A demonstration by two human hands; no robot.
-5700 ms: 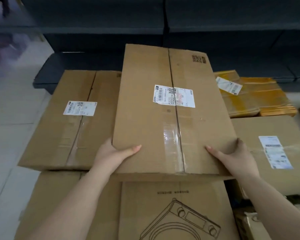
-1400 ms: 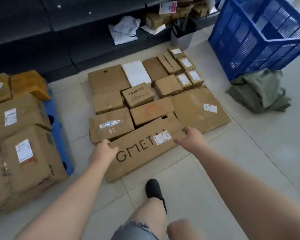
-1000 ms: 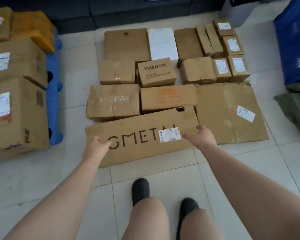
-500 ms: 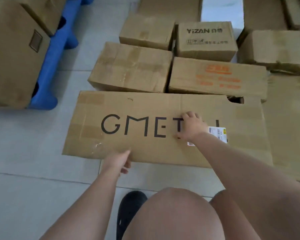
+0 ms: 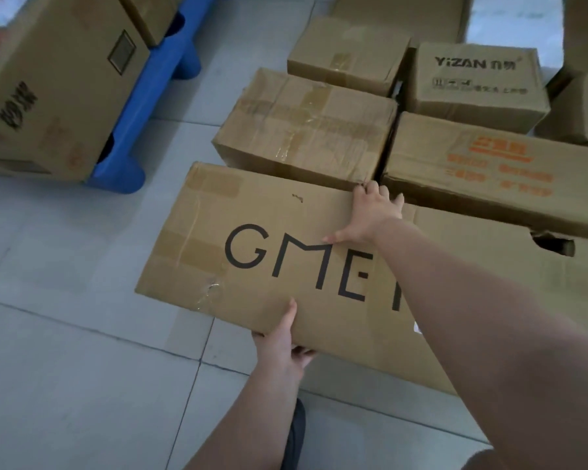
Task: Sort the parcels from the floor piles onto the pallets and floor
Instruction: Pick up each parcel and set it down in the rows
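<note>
GMET box (image 5: 286,266) centre frame, on the floor | left hand (image 5: 282,344) grips near edge, right hand (image 5: 370,215) hooks far edge | lift level, clear of taped box (image 5: 306,127)

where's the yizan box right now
In the head view the YiZAN box sits on the floor at the upper right, just behind the orange-printed box and right of a plain taped box.

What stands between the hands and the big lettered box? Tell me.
Nothing visible does. The left hand grips the lettered box at its near edge, and the right hand holds its far edge, beside the taped box.
</note>
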